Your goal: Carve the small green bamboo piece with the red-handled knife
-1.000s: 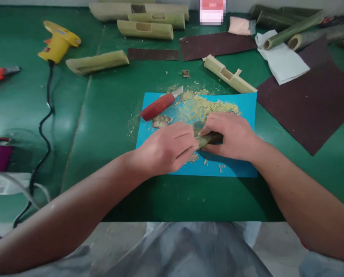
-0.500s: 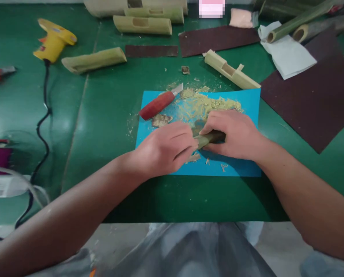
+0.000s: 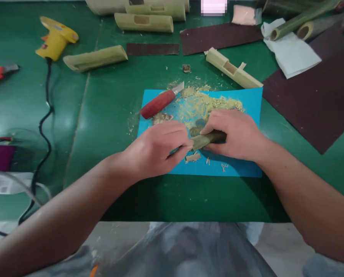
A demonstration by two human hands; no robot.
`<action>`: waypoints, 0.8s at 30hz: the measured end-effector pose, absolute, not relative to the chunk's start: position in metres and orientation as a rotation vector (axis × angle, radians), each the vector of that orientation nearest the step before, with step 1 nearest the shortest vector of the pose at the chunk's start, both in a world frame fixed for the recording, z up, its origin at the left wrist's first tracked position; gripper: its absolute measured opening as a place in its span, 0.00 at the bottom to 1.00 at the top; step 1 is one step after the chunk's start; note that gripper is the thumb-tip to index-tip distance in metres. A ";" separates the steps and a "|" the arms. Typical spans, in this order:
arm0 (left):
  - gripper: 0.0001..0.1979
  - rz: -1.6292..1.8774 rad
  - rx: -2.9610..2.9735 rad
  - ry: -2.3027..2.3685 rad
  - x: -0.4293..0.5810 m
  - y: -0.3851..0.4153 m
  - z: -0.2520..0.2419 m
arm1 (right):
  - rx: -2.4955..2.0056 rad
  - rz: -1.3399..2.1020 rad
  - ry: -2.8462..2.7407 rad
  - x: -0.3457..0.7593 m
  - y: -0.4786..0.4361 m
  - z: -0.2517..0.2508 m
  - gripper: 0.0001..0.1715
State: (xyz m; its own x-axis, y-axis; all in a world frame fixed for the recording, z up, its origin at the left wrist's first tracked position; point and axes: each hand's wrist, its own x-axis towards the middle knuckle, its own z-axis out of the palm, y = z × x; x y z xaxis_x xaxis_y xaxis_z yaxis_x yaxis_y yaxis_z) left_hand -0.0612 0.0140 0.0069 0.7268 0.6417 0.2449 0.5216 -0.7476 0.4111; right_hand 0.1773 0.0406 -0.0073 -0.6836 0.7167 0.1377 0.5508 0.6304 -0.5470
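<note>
A short green bamboo piece (image 3: 202, 142) lies slanted over a blue sheet (image 3: 243, 167). My right hand (image 3: 235, 132) is closed around its right part, thumb and fingers on either side. At its left end is my left hand (image 3: 163, 148), fingers pinched together at the bamboo's tip; whatever they hold is hidden. A red-handled knife (image 3: 160, 104) rests on the sheet beyond my left hand, its blade pointing away to the right. Pale shavings (image 3: 209, 105) are heaped behind my hands, and a small wood chip (image 3: 193, 157) lies just below the bamboo.
A yellow glue gun (image 3: 56, 38) with a black cord stands at the left. Cut bamboo tubes (image 3: 144, 24) line the back, and another notched one (image 3: 232, 69) lies beyond the sheet. Dark brown sandpaper-like sheets (image 3: 313, 100) and white paper (image 3: 295, 57) are at the right.
My left hand has slid slightly left along the bamboo, baring more of its end and the chip below. My right hand keeps its hold. The whole view has shifted a little.
</note>
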 end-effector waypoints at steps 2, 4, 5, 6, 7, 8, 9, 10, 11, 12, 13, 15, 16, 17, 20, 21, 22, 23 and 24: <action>0.12 0.540 2.624 0.930 -0.061 0.015 0.007 | -1.014 0.690 -2.512 0.177 0.041 -0.007 0.08; 0.14 0.534 2.647 0.929 -0.059 0.016 0.006 | -1.031 0.690 -2.514 0.177 0.042 -0.006 0.08; 0.14 0.529 2.657 0.921 -0.058 0.017 0.006 | -1.039 0.687 -2.516 0.177 0.042 -0.006 0.08; 0.14 0.525 2.657 0.910 -0.058 0.017 0.006 | -1.043 0.685 -2.518 0.177 0.042 -0.006 0.08; 0.14 0.527 2.646 0.898 -0.058 0.017 0.006 | -1.043 0.685 -2.522 0.177 0.042 -0.006 0.08; 0.13 0.535 2.630 0.890 -0.058 0.017 0.006 | -1.038 0.685 -2.525 0.177 0.042 -0.006 0.08; 0.12 0.549 2.618 0.886 -0.058 0.017 0.006 | -1.030 0.685 -2.527 0.177 0.042 -0.006 0.08; 0.11 0.568 2.611 0.884 -0.058 0.017 0.006 | -1.024 0.686 -2.527 0.177 0.041 -0.006 0.08; 0.11 0.585 2.612 0.882 -0.058 0.017 0.006 | -1.021 0.687 -2.524 0.177 0.041 -0.006 0.08; 0.11 0.597 2.618 0.883 -0.057 0.018 0.005 | -1.021 0.688 -2.519 0.177 0.041 -0.006 0.08; 0.12 0.600 2.629 0.887 -0.057 0.018 0.005 | -1.023 0.688 -2.513 0.177 0.041 -0.007 0.08; 0.13 0.581 2.643 0.885 -0.057 0.017 0.005 | -1.027 0.688 -2.505 0.177 0.041 -0.007 0.08; 0.13 0.566 2.641 0.879 -0.058 0.017 0.005 | -1.028 0.690 -2.507 0.177 0.041 -0.007 0.08; 0.12 0.555 2.634 0.875 -0.059 0.016 0.006 | -1.026 0.693 -2.511 0.177 0.041 -0.006 0.08; 0.10 0.572 2.633 0.861 -0.062 0.015 0.006 | -1.021 0.706 -2.525 0.177 0.041 -0.005 0.08; 0.10 0.590 2.645 0.858 -0.061 0.016 0.006 | -1.024 0.703 -2.523 0.177 0.041 -0.005 0.08; 0.11 0.602 2.662 0.853 -0.060 0.016 0.006 | -1.029 0.696 -2.519 0.177 0.041 -0.005 0.08; 0.12 0.607 2.677 0.848 -0.059 0.016 0.006 | -1.036 0.685 -2.512 0.177 0.041 -0.005 0.08; 0.12 0.597 2.683 0.846 -0.059 0.016 0.007 | -1.042 0.678 -2.508 0.177 0.041 -0.005 0.08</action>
